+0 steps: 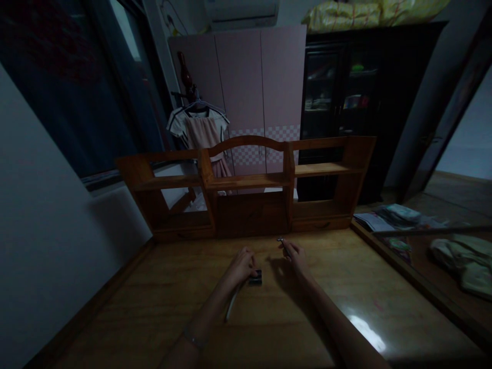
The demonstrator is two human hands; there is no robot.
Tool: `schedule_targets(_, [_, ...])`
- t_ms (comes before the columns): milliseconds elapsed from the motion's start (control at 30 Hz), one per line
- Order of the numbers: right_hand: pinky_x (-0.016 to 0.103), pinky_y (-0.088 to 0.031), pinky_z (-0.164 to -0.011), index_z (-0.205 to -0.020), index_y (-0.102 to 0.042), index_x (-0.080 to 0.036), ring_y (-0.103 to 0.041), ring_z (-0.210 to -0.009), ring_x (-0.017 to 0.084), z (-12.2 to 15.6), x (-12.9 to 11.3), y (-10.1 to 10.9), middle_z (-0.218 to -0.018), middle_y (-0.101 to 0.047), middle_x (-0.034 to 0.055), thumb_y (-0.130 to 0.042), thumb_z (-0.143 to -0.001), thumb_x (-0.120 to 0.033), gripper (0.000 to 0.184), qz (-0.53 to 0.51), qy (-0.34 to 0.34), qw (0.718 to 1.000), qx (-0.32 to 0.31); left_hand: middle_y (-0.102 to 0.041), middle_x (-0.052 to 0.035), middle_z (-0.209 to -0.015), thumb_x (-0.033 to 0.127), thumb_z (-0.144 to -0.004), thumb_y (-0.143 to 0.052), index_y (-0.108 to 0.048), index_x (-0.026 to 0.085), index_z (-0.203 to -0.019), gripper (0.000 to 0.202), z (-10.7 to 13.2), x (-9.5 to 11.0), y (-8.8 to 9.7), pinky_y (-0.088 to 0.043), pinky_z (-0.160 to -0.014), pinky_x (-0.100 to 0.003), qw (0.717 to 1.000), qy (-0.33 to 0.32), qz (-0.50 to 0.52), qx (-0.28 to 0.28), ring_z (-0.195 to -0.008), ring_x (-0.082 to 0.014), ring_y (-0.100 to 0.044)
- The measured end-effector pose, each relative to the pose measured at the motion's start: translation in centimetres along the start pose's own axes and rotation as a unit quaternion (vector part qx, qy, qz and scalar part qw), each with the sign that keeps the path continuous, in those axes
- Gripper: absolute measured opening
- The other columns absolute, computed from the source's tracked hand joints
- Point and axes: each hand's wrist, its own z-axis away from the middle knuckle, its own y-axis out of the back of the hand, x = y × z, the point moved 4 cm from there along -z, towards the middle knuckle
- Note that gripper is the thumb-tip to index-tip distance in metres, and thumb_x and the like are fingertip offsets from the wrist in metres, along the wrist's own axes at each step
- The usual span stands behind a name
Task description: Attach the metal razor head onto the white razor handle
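Observation:
My left hand (243, 265) rests low on the wooden desk (315, 318), fingers curled onto a small dark boxy object (255, 278) that lies on the desktop. A pale thin strip (231, 305) lies on the desk beside my left forearm. My right hand (295, 255) is raised slightly to the right, pinching a small metallic item (281, 241) between its fingertips. The room is dim, so neither small object can be named.
A wooden shelf unit (249, 180) stands along the desk's far edge. A white wall runs along the left. Papers and cloth (400, 218) lie on a surface to the right. Behind are a pink wardrobe (261, 87), hanging clothes and a dark cabinet.

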Motion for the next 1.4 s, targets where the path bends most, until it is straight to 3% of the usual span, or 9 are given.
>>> schedule_targets(167, [0.025, -0.032, -0.049, -0.076, -0.067, -0.014, -0.042, -0.053, 0.013, 0.0, 0.2, -0.2, -0.056, -0.045, -0.0014, -0.054, -0.077, -0.063, 0.050, 0.015, 0.007, 1.000, -0.007, -0.052, -0.0045, -0.099, 0.025, -0.054, -0.080, -0.060, 0.016, -0.089, 0.041, 0.2, -1.0, 0.0, -0.038, -0.078, -0.026, 0.999, 0.039, 0.003, 0.019, -0.096, -0.0199, -0.049])
schedule_targets(300, [0.026, -0.036, -0.054, -0.081, -0.066, -0.015, -0.046, -0.060, 0.016, -0.2, 0.3, 0.2, -0.062, -0.048, 0.0001, -0.053, -0.079, -0.058, 0.045, 0.023, 0.020, 0.999, 0.020, -0.052, -0.0061, -0.103, 0.039, -0.064, -0.072, -0.057, 0.017, -0.093, 0.039, 3.5, -1.0, 1.6, -0.037, -0.076, -0.027, 0.991, 0.090, -0.002, 0.095, -0.092, -0.0205, -0.050])
schedule_targets(533, [0.029, -0.044, -0.068, -0.098, -0.059, -0.017, -0.054, -0.078, 0.020, 0.1, 0.2, 0.5, -0.086, -0.059, 0.0061, -0.052, -0.081, -0.048, 0.036, 0.037, 0.047, 0.996, 0.066, -0.059, -0.0039, -0.074, 0.032, -0.070, -0.062, -0.060, 0.017, -0.070, 0.015, 9.6, -2.2, 2.3, -0.029, -0.060, -0.026, 0.985, 0.172, -0.025, 0.013, -0.071, -0.0191, -0.052])
schedule_targets(700, [0.025, -0.043, -0.060, -0.100, -0.059, -0.020, -0.053, -0.068, 0.017, 0.6, -0.3, -0.1, -0.077, -0.057, 0.0020, -0.050, -0.082, -0.054, 0.040, 0.024, 0.027, 0.999, 0.038, -0.059, -0.0025, -0.072, 0.033, -0.086, -0.043, -0.055, 0.018, -0.077, 0.021, 6.8, -4.0, 2.7, -0.031, -0.059, -0.024, 0.986, 0.159, 0.015, 0.040, -0.066, -0.0151, -0.053])
schedule_targets(800, [0.027, -0.044, -0.062, -0.110, -0.058, -0.022, -0.056, -0.070, 0.018, 1.1, -0.6, -0.5, -0.077, -0.058, 0.0019, -0.048, -0.084, -0.057, 0.044, 0.029, 0.027, 0.999, 0.024, -0.055, -0.0007, -0.070, 0.037, -0.092, -0.029, -0.049, 0.018, -0.083, 0.030, 3.9, -4.2, 3.4, -0.034, -0.060, -0.022, 0.982, 0.123, 0.086, 0.115, -0.063, -0.0138, -0.050])
schedule_targets(933, [0.031, -0.045, -0.073, -0.118, -0.055, -0.024, -0.058, -0.085, 0.021, 1.2, -0.2, -0.8, -0.092, -0.061, 0.0053, -0.047, -0.085, -0.054, 0.045, 0.077, 0.055, 0.995, 0.038, -0.054, -0.0004, -0.075, 0.051, -0.089, -0.038, -0.051, 0.017, -0.091, 0.036, 1.5, -3.5, 4.1, -0.037, -0.063, -0.022, 0.961, 0.081, 0.168, 0.203, -0.068, -0.0146, -0.051])
schedule_targets(1067, [0.032, -0.046, -0.072, -0.100, -0.058, -0.020, -0.059, -0.078, 0.021, 1.1, 0.7, -1.2, -0.083, -0.061, 0.0052, -0.045, -0.086, -0.053, 0.037, 0.115, 0.056, 0.992, 0.009, -0.055, -0.0029, -0.078, 0.055, -0.088, -0.042, -0.055, 0.015, -0.093, 0.043, 1.5, -3.5, 4.1, -0.038, -0.065, -0.024, 0.939, 0.104, 0.201, 0.258, -0.071, -0.0162, -0.051])
schedule_targets(1233, [0.035, -0.044, -0.085, -0.113, -0.056, -0.020, -0.059, -0.096, 0.024, 1.6, -0.1, -1.9, -0.103, -0.064, 0.0093, -0.041, -0.090, -0.051, 0.042, 0.132, 0.072, 0.989, -0.011, -0.049, -0.0006, -0.065, 0.056, -0.090, -0.034, -0.056, 0.015, -0.079, 0.048, 2.4, -3.9, 3.4, -0.034, -0.058, -0.024, 0.943, 0.126, 0.194, 0.239, -0.060, -0.0144, -0.045])
schedule_targets(1400, [0.035, -0.044, -0.085, -0.119, -0.054, -0.021, -0.060, -0.099, 0.025, 2.2, -1.2, -2.6, -0.107, -0.064, 0.0093, -0.041, -0.091, -0.050, 0.042, 0.169, 0.081, 0.982, -0.035, -0.059, -0.0039, -0.074, 0.052, -0.093, -0.031, -0.062, 0.013, -0.093, 0.050, 2.4, -2.4, 2.4, -0.036, -0.063, -0.024, 0.967, 0.066, 0.188, 0.157, -0.067, -0.0156, -0.052])
